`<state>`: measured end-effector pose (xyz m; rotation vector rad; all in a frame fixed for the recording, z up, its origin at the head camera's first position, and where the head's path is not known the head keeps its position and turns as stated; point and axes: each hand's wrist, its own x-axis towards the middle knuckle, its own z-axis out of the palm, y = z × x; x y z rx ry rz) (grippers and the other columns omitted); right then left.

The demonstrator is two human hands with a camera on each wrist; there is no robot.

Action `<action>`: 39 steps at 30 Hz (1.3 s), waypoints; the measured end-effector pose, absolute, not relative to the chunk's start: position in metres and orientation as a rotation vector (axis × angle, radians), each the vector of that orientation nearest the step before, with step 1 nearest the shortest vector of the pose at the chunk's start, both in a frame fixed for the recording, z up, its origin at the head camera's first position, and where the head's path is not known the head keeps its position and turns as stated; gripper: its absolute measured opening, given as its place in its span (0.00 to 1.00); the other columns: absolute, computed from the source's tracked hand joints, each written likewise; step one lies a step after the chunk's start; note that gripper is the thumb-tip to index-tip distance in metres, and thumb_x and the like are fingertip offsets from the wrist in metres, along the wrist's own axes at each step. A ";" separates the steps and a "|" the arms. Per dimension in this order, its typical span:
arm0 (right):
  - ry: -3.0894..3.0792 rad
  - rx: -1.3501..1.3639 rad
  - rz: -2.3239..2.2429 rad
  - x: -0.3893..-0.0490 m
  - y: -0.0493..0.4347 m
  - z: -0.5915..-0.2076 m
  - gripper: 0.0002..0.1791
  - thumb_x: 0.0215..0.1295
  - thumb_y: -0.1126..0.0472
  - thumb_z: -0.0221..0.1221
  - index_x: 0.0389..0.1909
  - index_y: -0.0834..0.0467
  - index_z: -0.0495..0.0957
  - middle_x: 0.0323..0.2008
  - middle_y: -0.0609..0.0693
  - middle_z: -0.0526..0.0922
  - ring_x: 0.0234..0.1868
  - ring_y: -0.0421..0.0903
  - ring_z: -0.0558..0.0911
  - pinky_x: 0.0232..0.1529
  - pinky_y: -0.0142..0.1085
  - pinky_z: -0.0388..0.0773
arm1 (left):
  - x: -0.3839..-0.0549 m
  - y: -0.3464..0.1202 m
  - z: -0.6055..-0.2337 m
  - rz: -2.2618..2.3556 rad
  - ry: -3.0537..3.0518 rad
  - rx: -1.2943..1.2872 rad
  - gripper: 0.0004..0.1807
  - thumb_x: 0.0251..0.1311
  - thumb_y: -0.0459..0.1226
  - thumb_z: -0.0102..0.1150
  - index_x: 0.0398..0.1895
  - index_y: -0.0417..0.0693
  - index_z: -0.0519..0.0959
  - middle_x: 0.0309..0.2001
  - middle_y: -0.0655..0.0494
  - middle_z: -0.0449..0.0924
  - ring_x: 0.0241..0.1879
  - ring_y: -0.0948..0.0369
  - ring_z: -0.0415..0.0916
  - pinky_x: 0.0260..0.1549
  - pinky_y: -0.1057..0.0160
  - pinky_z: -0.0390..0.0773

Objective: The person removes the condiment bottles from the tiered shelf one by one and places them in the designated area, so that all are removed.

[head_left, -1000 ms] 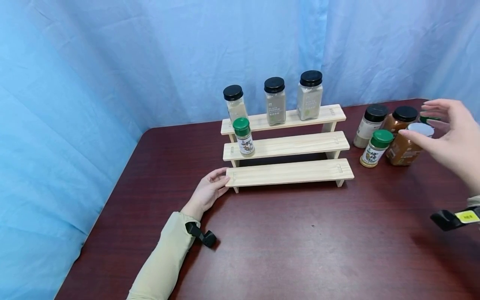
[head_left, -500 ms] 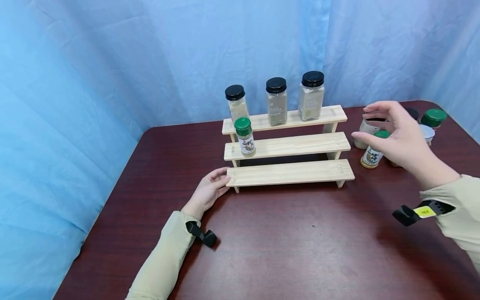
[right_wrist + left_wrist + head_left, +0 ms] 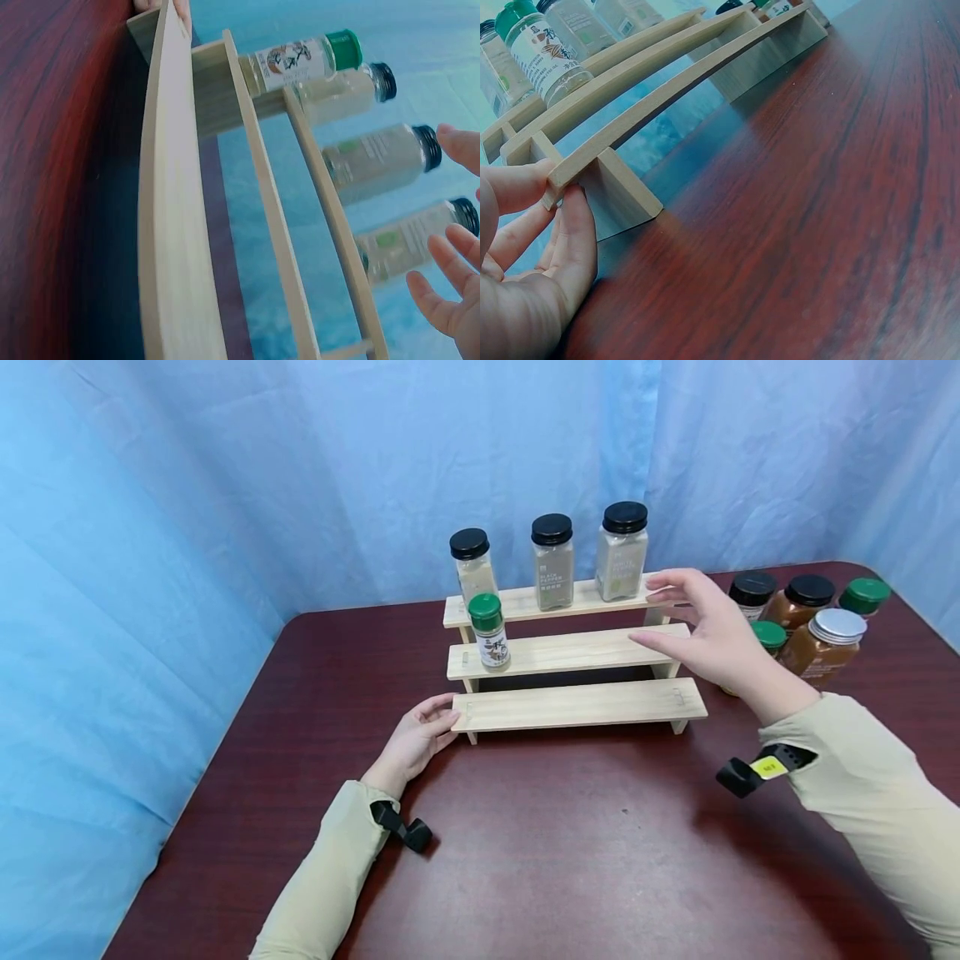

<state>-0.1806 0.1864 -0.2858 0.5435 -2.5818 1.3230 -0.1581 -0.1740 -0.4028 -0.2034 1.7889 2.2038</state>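
A pale wooden three-step rack (image 3: pixel 577 704) stands on the table. My left hand (image 3: pixel 415 739) grips the left end of its lowest step; in the left wrist view the thumb is above the board and fingers (image 3: pixel 576 225) are below. My right hand (image 3: pixel 712 631) hovers with parted fingers before the rack's right end, holding nothing. On the top step stand three black-lidded jars: a pale one (image 3: pixel 474 568), a black pepper jar (image 3: pixel 553 568) and a white pepper jar (image 3: pixel 622 560). A small green-capped shaker (image 3: pixel 489 639) stands at the left of the middle step.
Right of the rack, several jars stand grouped: a silver-lidded brown jar (image 3: pixel 823 647), a black-lidded brown jar (image 3: pixel 801 602), a green-lidded jar (image 3: pixel 864 597) and others partly behind my right hand. A blue curtain (image 3: pixel 360 485) hangs behind the dark red table (image 3: pixel 525 843).
My right hand has moved left from above the grouped jars to the rack's right end, fingers still parted. My left hand keeps its grip on the lowest step.
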 end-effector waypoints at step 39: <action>-2.606 1.035 1.330 -0.203 0.056 -0.299 0.42 0.53 0.59 0.70 0.68 0.53 0.61 0.63 0.56 0.62 0.64 0.53 0.65 0.60 0.49 0.69 | -0.158 -0.173 -0.402 2.215 1.756 -0.225 0.26 0.66 0.27 0.49 0.67 0.37 0.60 0.35 0.61 0.77 0.32 0.70 0.78 0.34 0.73 0.76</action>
